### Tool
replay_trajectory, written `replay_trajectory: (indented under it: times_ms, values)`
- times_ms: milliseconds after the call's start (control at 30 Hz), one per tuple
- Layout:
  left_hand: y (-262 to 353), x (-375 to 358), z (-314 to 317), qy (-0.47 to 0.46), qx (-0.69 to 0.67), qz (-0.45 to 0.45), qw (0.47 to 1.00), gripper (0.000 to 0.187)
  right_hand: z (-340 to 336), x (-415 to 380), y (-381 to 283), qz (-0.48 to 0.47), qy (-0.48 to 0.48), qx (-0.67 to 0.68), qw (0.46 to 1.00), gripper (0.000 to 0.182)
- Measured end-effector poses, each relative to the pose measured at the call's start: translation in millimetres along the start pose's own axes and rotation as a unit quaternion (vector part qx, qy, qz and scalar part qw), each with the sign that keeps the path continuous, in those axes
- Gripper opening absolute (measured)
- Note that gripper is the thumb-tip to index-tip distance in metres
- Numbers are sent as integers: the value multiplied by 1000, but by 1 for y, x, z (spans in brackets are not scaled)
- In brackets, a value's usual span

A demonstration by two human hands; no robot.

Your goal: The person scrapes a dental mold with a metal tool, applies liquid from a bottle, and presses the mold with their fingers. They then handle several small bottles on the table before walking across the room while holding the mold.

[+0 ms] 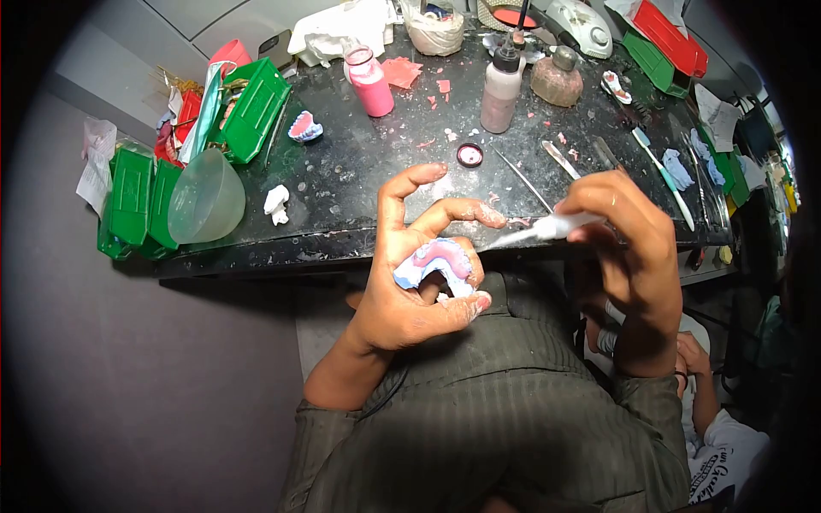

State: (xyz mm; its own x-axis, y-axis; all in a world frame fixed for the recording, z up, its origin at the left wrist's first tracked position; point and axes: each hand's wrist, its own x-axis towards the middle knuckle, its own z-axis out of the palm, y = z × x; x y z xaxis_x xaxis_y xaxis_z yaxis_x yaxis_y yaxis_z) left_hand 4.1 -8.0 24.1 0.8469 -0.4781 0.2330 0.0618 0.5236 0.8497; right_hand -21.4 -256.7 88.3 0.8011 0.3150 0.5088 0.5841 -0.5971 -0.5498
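Note:
My left hand (pixel 392 303) grips a blue-and-white dental cast (pixel 410 275) between thumb and fingers, with its index and middle fingers raised. A pink layer runs along the curved ridge of the cast. To the right, my right hand (pixel 637 231) is closed round a small white dropper bottle (pixel 556 226), largely hidden by the fingers. Its thin nozzle points left toward the cast, apart from it. White residue marks the fingertips of my left hand. Beyond both hands, a small dark cap (pixel 469 155) with pink inside lies on the black bench (pixel 359 205).
A pink-filled bottle (pixel 371 85), a grey squeeze bottle (pixel 501 94) and a glass jar (pixel 558 79) stand on the bench. Left are a translucent bowl (pixel 205 198) and green bins (pixel 128 205). Right lie a toothbrush (pixel 663 175) and tools. Another person's arm (pixel 701 385) shows lower right.

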Motion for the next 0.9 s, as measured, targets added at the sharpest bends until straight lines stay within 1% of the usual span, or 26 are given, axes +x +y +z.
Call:
replay_trajectory:
  times_ms: [33,67,100,167,200,267,300,367,433,500,567,633,667,700,800,900]
  values:
    - [0,0,-1,-9,6,0,1000,117,-1,1,4,0,8,-4,1000,28]
    - [0,0,-2,-9,6,1,1000,117,-4,1,8,47,-2,-20,999,19]
    - [0,0,-1,-6,1,0,1000,117,-4,0,17,79,5,-8,997,18]
    - [-1,0,-1,-3,-4,3,1000,117,-3,-2,42,80,9,-58,995,18]
    - [-2,1,0,5,-10,9,1000,118,-4,-3,47,77,8,-58,995,18]
    - [-1,1,1,17,-15,16,1000,118,-4,-5,56,136,0,-77,988,17]
    - [1,1,2,17,-10,5,1000,119,-5,-5,61,135,-2,-76,988,17]
    - [0,0,2,16,-5,-8,1000,119,-4,-9,71,138,-26,-215,966,18]
    - [-2,1,2,10,-20,1,1000,120,-1,-8,62,146,-14,-239,960,20]
    - [-1,2,0,8,-8,-11,1000,120,0,-3,36,-8,19,-206,978,28]
    - [0,1,-1,4,3,-27,1000,120,1,-4,7,-68,-69,-46,994,40]
    - [-3,1,-4,-39,-33,-25,998,116,8,-2,-2,-144,-136,-13,980,50]
    - [-3,0,-7,-45,-29,-34,998,117,14,-4,-4,-140,-143,4,980,56]
    - [-2,0,-6,-47,-29,-33,998,117,17,-4,-4,-140,-141,2,980,56]
    - [3,1,-3,-50,-22,-50,997,117,23,-2,-1,-141,-150,-3,979,65]
    - [3,1,-4,-52,-23,-66,996,117,25,0,1,-148,-158,17,976,65]
